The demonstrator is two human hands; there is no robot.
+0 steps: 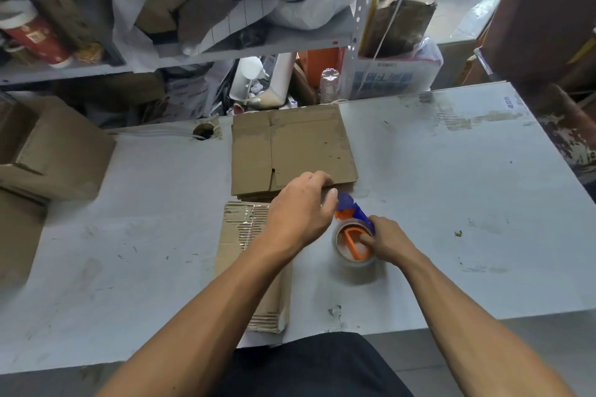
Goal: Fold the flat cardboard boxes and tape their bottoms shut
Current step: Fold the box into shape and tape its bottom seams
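A stack of flat cardboard boxes [292, 148] lies on the grey table [451, 190] beyond my hands. Nearer to me sits a folded box [237, 235] with clear tape along its top seam. My left arm crosses over that box, and my left hand [300, 209] rests on the near edge of the flat stack, fingers curled over it. To its right my right hand [388, 243] grips a tape dispenser [353, 235], blue and orange with a roll of clear tape, held at the table surface beside the folded box.
Assembled cardboard boxes [48, 151] stand at the table's left edge. A cable hole [203, 131] opens in the tabletop behind the flat stack. Cluttered metal shelves [225, 42] with bags, cartons and bottles rise behind the table. The near table edge runs just before my body.
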